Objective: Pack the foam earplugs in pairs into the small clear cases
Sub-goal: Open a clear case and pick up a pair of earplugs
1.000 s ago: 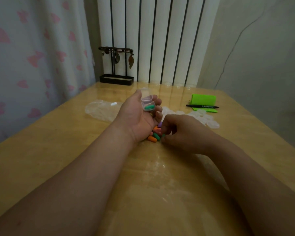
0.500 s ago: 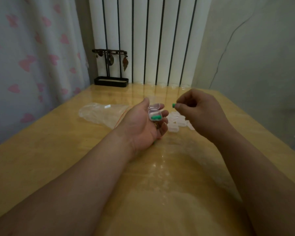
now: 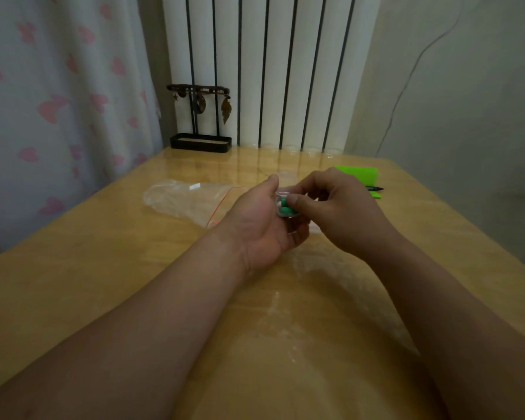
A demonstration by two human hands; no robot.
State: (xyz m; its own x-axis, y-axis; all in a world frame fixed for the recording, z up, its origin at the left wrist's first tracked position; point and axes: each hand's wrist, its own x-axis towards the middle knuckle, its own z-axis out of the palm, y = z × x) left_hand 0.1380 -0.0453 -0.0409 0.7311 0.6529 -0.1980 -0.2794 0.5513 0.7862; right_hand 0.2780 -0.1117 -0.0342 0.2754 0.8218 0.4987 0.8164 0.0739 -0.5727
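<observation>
My left hand (image 3: 262,221) lies palm up above the table and holds a small clear case (image 3: 281,197) in its fingers, lid raised. Green foam earplugs (image 3: 285,207) show inside the case. My right hand (image 3: 331,204) is at the case from the right, thumb and fingertips pinching a green earplug at the case's opening. The pile of loose earplugs and the other clear cases on the table are hidden behind my hands.
An empty clear zip bag (image 3: 188,198) lies on the wooden table (image 3: 103,268) left of my hands. A green notepad (image 3: 359,174) with a black pen (image 3: 375,188) is at the back right. A black jewellery stand (image 3: 200,116) is at the back edge.
My right hand rose from the earplug pile with a green earplug and has moved left to the case in my left hand. The camera has tilted up slightly.
</observation>
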